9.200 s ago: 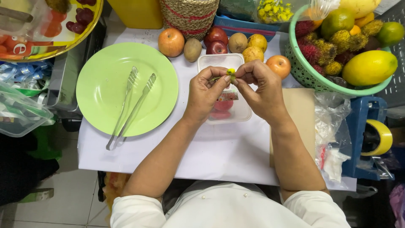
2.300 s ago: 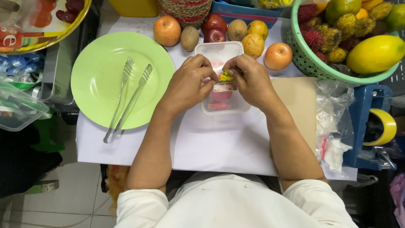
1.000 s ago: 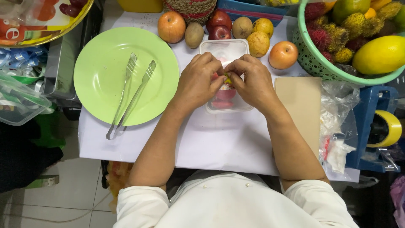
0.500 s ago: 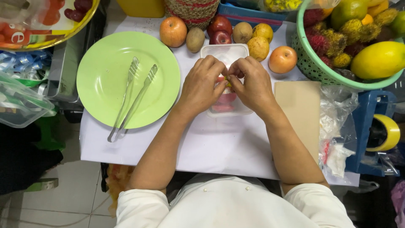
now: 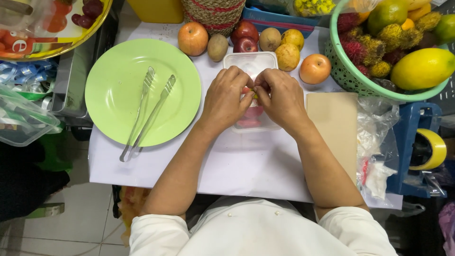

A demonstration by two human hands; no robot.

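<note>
Both hands — left hand (image 5: 226, 100) and right hand (image 5: 280, 96) — pinched together on a small yellow bit (image 5: 255, 94) over the clear tub (image 5: 252, 90), mid-peeling seemingly, with green plate (image 5: 113, 95) and tongs (image 5: 147, 111) at nine o'clock.

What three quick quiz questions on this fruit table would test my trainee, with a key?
1. True or false: the tongs lie on the green plate.
2. Where are both hands working? A) over the clear tub B) inside the basket C) on the brown board
3. What lies in the tub below the hands?

Key
1. True.
2. A: the left hand and right hand meet over the tub, pinching a small yellow piece between the fingertips.
3. Red fruit pieces; their exact kind cannot be told.
</note>
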